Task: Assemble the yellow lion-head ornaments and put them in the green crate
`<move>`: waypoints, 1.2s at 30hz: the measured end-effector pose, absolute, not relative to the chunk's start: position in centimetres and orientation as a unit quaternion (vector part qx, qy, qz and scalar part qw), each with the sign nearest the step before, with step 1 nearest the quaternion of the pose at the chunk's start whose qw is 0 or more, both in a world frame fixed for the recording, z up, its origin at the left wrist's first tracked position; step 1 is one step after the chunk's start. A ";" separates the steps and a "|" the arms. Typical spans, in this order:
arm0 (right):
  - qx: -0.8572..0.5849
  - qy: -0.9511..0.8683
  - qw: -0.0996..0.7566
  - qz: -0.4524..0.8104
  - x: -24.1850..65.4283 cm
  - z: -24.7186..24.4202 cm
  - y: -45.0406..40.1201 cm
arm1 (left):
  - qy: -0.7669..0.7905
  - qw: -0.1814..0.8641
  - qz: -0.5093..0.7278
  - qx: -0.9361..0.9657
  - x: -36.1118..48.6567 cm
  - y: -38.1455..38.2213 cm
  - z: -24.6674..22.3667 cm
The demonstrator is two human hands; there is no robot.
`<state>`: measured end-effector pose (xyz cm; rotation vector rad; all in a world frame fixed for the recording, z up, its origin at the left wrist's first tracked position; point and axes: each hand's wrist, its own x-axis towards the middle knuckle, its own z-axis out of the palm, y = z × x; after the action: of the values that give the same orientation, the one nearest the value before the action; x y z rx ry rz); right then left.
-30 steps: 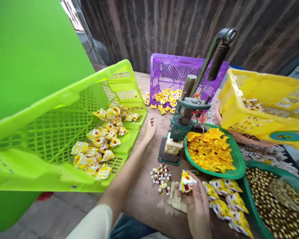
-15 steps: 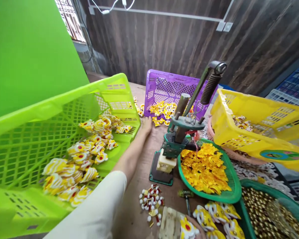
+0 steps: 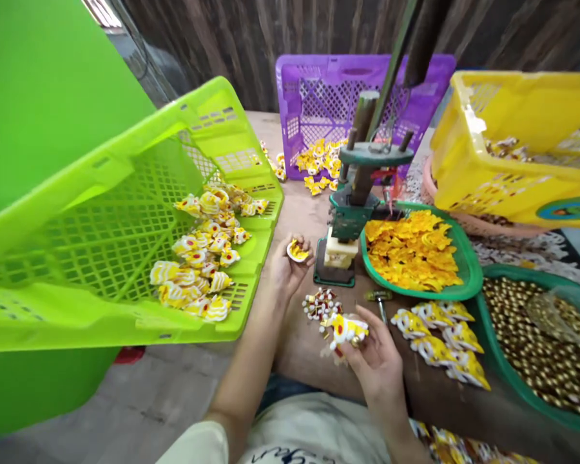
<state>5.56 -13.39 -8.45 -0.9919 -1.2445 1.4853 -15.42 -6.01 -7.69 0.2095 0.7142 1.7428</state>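
My left hand (image 3: 290, 269) is closed around a small yellow-and-white plastic piece (image 3: 298, 251), held between the green crate and the hand press (image 3: 350, 212). Nearer my body, my right hand (image 3: 377, 354) grips a yellow-and-white striped plastic figure (image 3: 347, 330) with a red spot, between thumb and fingers. Just beyond that figure lies a pile of small red-and-white parts (image 3: 322, 303) on the wooden table. Several similar yellow-and-white figures (image 3: 439, 338) lie in rows to the right of my right hand. A small hammer (image 3: 381, 303) rests near the press.
A lime-green crate (image 3: 125, 212) with striped figures stands at left. Behind are a purple crate (image 3: 362, 64) and a yellow crate (image 3: 526, 174). A green basket (image 3: 472, 274) holds yellow-orange pieces; another green basket (image 3: 493, 361) holds gold beads.
My left hand has come back from beside the purple crate with a yellow-and-white piece in it. My right hand now shows, holding a striped figure. The view has tilted down.
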 end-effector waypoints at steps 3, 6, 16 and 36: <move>-0.399 -0.551 0.457 0.573 6.4 -8.2 -13.2 | 0.303 0.639 0.695 0.130 -12.0 -9.4 -6.4; -0.401 -0.616 0.466 0.492 7.6 -7.8 -13.1 | 0.313 0.668 0.647 0.190 -9.4 -11.4 -5.8; -0.418 -0.714 0.460 0.324 9.9 -8.0 -13.1 | 0.358 0.696 0.600 0.167 -6.1 -12.0 -6.3; -0.351 -0.851 0.292 0.260 10.2 -7.3 -12.8 | 0.445 0.603 0.576 0.328 -3.6 -11.7 -8.8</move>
<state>10.25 -12.82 -7.33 -0.9347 -2.2677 0.6933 -3.64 -11.69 -8.80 0.7589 1.0298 1.3334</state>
